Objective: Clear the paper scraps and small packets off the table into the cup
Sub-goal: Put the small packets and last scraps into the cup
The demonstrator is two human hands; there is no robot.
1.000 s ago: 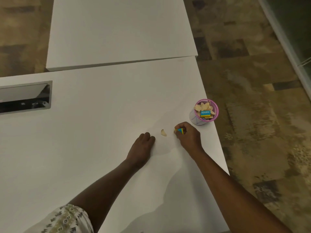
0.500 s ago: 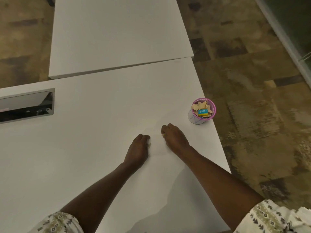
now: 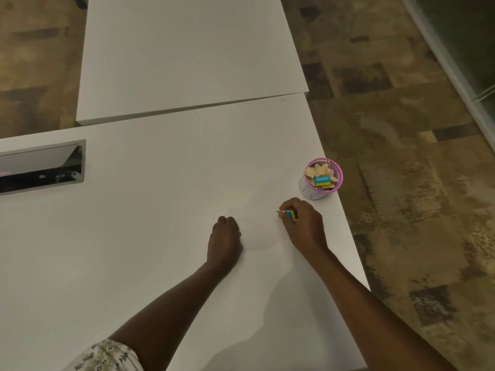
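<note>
Head camera looks down on a wide white counter [image 3: 160, 236]; its right edge runs diagonally past the hands, with patterned brown carpet floor [image 3: 401, 183] beyond it; bare surface stretches left and towards the far edge. A pink-rimmed mesh cup [image 3: 308, 191] stands just inside the right edge, holding tan paper scraps [image 3: 317, 170] and a blue-and-yellow printed packet [image 3: 322, 180]; that packet lies face up, its long axis roughly across the cup from left to right. The right hand [image 3: 305, 226] rests on the counter near the cup, on its near side and apart from it; its curled fingers grip a small blue-and-yellow packet [image 3: 291, 215], whose long axis slants from far left to near right; a tiny tan scrap [image 3: 280, 211] shows at its fingertips. The left hand [image 3: 225, 239] sits further from the right edge, curled into a fist, knuckles up, nothing visible in it; bare counter lies between the hands. A second white slab [image 3: 187, 62] adjoins the far edge; a recessed metal cable tray [image 3: 40, 167] lies near the left edge, well apart from both hands. A patterned sleeve [image 3: 107, 354] shows at the near edge.
</note>
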